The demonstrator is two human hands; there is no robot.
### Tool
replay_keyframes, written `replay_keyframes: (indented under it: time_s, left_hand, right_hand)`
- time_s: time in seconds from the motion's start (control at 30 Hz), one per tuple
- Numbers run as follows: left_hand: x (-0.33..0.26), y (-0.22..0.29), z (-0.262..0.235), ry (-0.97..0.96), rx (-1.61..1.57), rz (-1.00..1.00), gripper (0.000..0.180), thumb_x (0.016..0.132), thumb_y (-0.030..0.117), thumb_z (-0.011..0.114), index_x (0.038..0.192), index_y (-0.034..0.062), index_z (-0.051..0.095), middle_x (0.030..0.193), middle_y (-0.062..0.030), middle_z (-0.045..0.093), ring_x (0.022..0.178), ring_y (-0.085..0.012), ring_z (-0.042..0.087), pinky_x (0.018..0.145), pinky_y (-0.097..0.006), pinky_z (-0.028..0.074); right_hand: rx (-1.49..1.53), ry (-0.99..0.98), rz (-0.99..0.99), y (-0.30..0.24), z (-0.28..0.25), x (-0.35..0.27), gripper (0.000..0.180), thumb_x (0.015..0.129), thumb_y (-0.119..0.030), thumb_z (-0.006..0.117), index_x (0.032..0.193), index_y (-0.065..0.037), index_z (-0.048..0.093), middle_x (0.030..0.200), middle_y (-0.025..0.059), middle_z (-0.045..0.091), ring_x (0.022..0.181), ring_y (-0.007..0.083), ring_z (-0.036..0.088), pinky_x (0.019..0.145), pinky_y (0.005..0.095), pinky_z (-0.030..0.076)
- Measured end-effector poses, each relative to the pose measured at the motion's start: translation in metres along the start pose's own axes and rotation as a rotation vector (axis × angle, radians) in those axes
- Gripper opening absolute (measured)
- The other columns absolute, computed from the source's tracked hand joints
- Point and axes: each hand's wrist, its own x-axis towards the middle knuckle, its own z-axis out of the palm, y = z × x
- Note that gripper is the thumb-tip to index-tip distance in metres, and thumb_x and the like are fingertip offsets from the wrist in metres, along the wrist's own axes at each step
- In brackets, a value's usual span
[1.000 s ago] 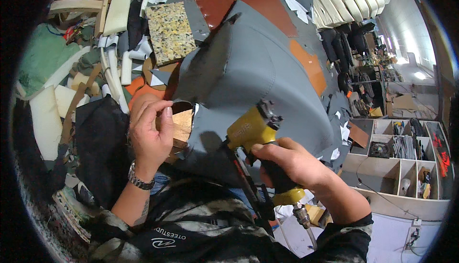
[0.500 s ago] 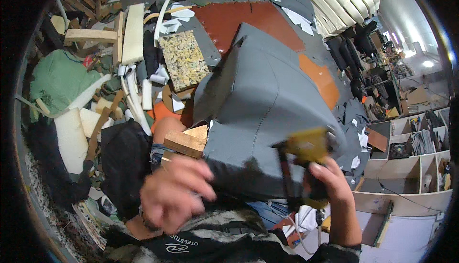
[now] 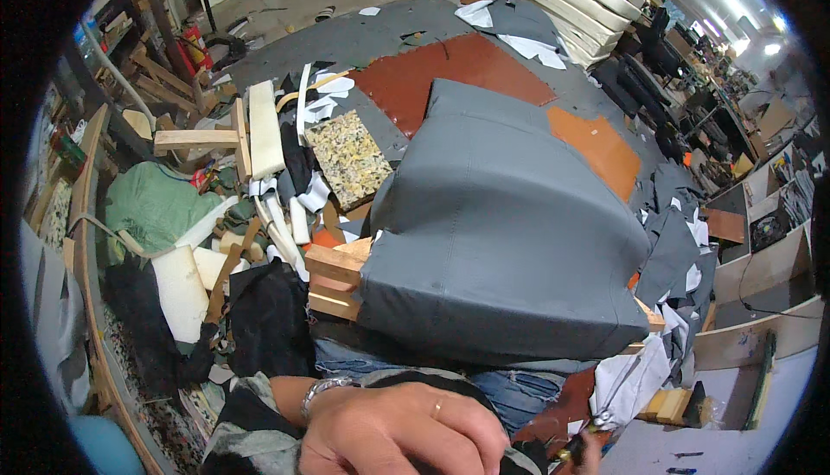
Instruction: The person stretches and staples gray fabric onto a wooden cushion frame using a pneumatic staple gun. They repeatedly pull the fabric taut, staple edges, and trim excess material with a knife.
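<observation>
A wooden seat frame covered in grey leather-like upholstery (image 3: pixel 501 233) lies across my lap, with bare wooden ends (image 3: pixel 335 283) sticking out on its left. My left hand (image 3: pixel 411 432), wearing a wristband and a ring, is apart from it, close to my body at the lower edge. Its fingers are curled together and their tips are hidden, so anything inside them cannot be made out. At the bottom right, only part of my right hand (image 3: pixel 591 456) shows, closed at the staple gun (image 3: pixel 566 452), which is mostly cut off. A metal air-hose fitting (image 3: pixel 603 419) sits beside it.
Left of me lie foam strips (image 3: pixel 180 292), wood pieces (image 3: pixel 197 140), black fabric (image 3: pixel 270 319) and a green bundle (image 3: pixel 160 207). Beyond the seat are a speckled foam block (image 3: pixel 348 159) and brown sheet material (image 3: pixel 454 77). Wooden compartments (image 3: pixel 761 337) stand at right.
My right hand has lowered the staple gun from beside the upholstery to the bottom edge. My left hand has moved right and down toward my body. The view has shifted, showing more floor beyond.
</observation>
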Motion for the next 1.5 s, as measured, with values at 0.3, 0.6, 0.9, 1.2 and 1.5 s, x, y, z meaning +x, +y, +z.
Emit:
replay_keyframes:
  time_s: [0.3, 0.6, 0.9, 1.2, 1.5]
  left_hand:
    - [0.022, 0.015, -0.029, -0.134, 0.029, -0.349, 0.041, 0.097, 0.042, 0.067, 0.111, 0.0035, 0.069, 0.121, -0.0268, 0.070, 0.116, -0.0476, 0.065, 0.103, -0.064, 0.048]
    - [-0.106, 0.027, -0.106, 0.657, 1.765, -1.318, 0.039, 0.099, 0.030, 0.069, 0.120, -0.0027, 0.068, 0.119, -0.0243, 0.071, 0.115, -0.0419, 0.067, 0.099, -0.045, 0.052]
    - [-0.207, -0.009, -0.108, 1.143, 1.580, -0.819, 0.033, 0.112, 0.024, 0.053, 0.130, -0.0010, 0.063, 0.105, -0.0102, 0.069, 0.099, -0.0178, 0.065, 0.089, -0.032, 0.051]
    - [-0.161, -0.012, -0.157, 1.081, 1.672, -0.556, 0.036, 0.112, 0.028, 0.054, 0.112, -0.0050, 0.068, 0.094, -0.0049, 0.066, 0.086, -0.0120, 0.059, 0.079, -0.030, 0.048]
    - [-0.144, -0.010, -0.171, 1.360, 1.537, -0.640, 0.037, 0.111, 0.030, 0.055, 0.096, -0.0023, 0.067, 0.087, -0.0040, 0.065, 0.082, -0.0137, 0.060, 0.078, -0.032, 0.048]
  right_hand:
    - [-0.026, 0.086, 0.187, 0.044, 0.013, 0.092, 0.049, 0.102, -0.054, 0.062, 0.128, -0.014, 0.054, 0.085, 0.0049, 0.062, 0.072, 0.0214, 0.064, 0.061, 0.0408, 0.053]
    - [0.666, -0.024, -0.289, -0.066, 0.078, 0.132, 0.053, 0.101, -0.060, 0.064, 0.120, -0.011, 0.059, 0.103, 0.0043, 0.065, 0.088, 0.0196, 0.066, 0.070, 0.0386, 0.058]
    - [0.471, -0.003, -0.299, -0.074, 0.119, 0.152, 0.055, 0.097, -0.050, 0.075, 0.128, -0.006, 0.062, 0.123, 0.0077, 0.070, 0.108, 0.0228, 0.067, 0.091, 0.0405, 0.052]
    - [0.498, 0.098, -0.373, -0.163, 0.146, 0.130, 0.050, 0.101, -0.047, 0.072, 0.125, -0.004, 0.061, 0.121, 0.0055, 0.068, 0.099, 0.0174, 0.068, 0.075, 0.0311, 0.055]
    - [0.595, 0.072, -0.762, -0.277, 0.188, 0.167, 0.059, 0.103, -0.045, 0.070, 0.138, 0.000, 0.057, 0.133, 0.0114, 0.066, 0.116, 0.0236, 0.066, 0.102, 0.0397, 0.053]
